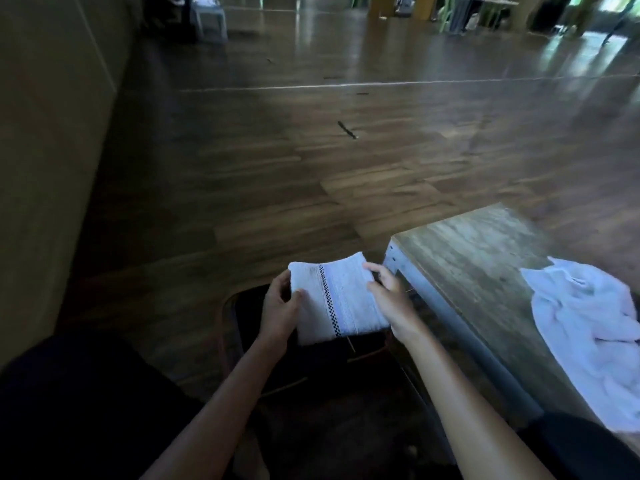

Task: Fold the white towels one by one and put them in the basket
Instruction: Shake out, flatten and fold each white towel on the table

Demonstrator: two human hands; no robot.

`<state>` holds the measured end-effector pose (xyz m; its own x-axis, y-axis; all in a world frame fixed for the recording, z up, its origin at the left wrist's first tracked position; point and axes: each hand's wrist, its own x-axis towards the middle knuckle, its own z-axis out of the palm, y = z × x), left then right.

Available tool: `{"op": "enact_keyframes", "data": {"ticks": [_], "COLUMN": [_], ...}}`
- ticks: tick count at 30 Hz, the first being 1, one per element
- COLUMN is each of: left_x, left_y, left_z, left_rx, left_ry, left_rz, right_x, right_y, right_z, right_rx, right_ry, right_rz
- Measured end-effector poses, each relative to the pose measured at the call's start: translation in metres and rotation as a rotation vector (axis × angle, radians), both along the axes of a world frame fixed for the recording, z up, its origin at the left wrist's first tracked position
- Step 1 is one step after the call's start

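Wood-topped table [467,258] stands at right and carries a loose heap of unfolded white towels [585,327] near its front edge. On the floor just beside it sits the basket [227,317], deep in shadow; its contents cannot be determined. Above its opening is the folded towel [341,299]. The left hand [278,313] pinches the left edge, thumb on top; the right hand [391,299] grips the right edge. Risk: an uneven release could let the fold spring open or snag the rim.
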<state>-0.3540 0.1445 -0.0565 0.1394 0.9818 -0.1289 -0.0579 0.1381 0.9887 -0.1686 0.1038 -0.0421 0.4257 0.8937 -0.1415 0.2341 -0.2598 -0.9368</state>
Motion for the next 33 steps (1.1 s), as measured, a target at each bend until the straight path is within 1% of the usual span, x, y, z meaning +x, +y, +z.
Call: {"op": "enact_keyframes", "data": {"ticks": [4, 7, 12, 15, 18, 22, 25, 27, 28, 29, 31, 32, 33], "left_x": [0.011, 0.021, 0.036, 0.044, 0.049, 0.053, 0.052, 0.049, 0.048, 0.046, 0.044, 0.043, 0.043], "left_y": [0.032, 0.053, 0.081, 0.094, 0.101, 0.107, 0.111, 0.112, 0.111, 0.109, 0.106, 0.103, 0.101], "left_z": [-0.067, -0.124, -0.226, -0.275, -0.312, -0.342, -0.352, -0.355, -0.354, -0.352, -0.348, -0.348, -0.350], "left_rx": [-0.150, -0.222, -0.262, -0.267, -0.273, -0.301, -0.239, -0.178, -0.150, -0.110, 0.052, 0.146, 0.220], "left_ry": [0.098, 0.131, 0.239, 0.270, 0.290, 0.327, 0.378, 0.492, 0.572, 0.664, 0.871, 0.975, 1.070], "left_rz": [0.040, 0.061, 0.069, 0.060, 0.049, 0.080, 0.070, 0.019, 0.002, -0.007, -0.053, -0.107, -0.176], "right_x": [0.007, 0.014, 0.024, 0.029, 0.033, 0.034, 0.032, 0.027, 0.024, 0.021, 0.019, 0.017, 0.017], "right_y": [0.040, 0.067, 0.106, 0.122, 0.135, 0.155, 0.156, 0.154, 0.154, 0.153, 0.148, 0.145, 0.142], "right_z": [-0.066, -0.120, -0.216, -0.266, -0.298, -0.323, -0.335, -0.337, -0.335, -0.333, -0.330, -0.332, -0.337], "right_rx": [-0.163, -0.265, -0.398, -0.474, -0.522, -0.500, -0.494, -0.506, -0.510, -0.508, -0.449, -0.386, -0.330], "right_ry": [0.029, 0.058, 0.069, 0.055, 0.029, 0.009, -0.066, -0.170, -0.255, -0.377, -0.731, -0.913, -1.042], "right_rz": [0.040, 0.026, -0.017, -0.023, -0.004, 0.020, 0.003, 0.032, 0.065, 0.121, 0.323, 0.447, 0.546]}}
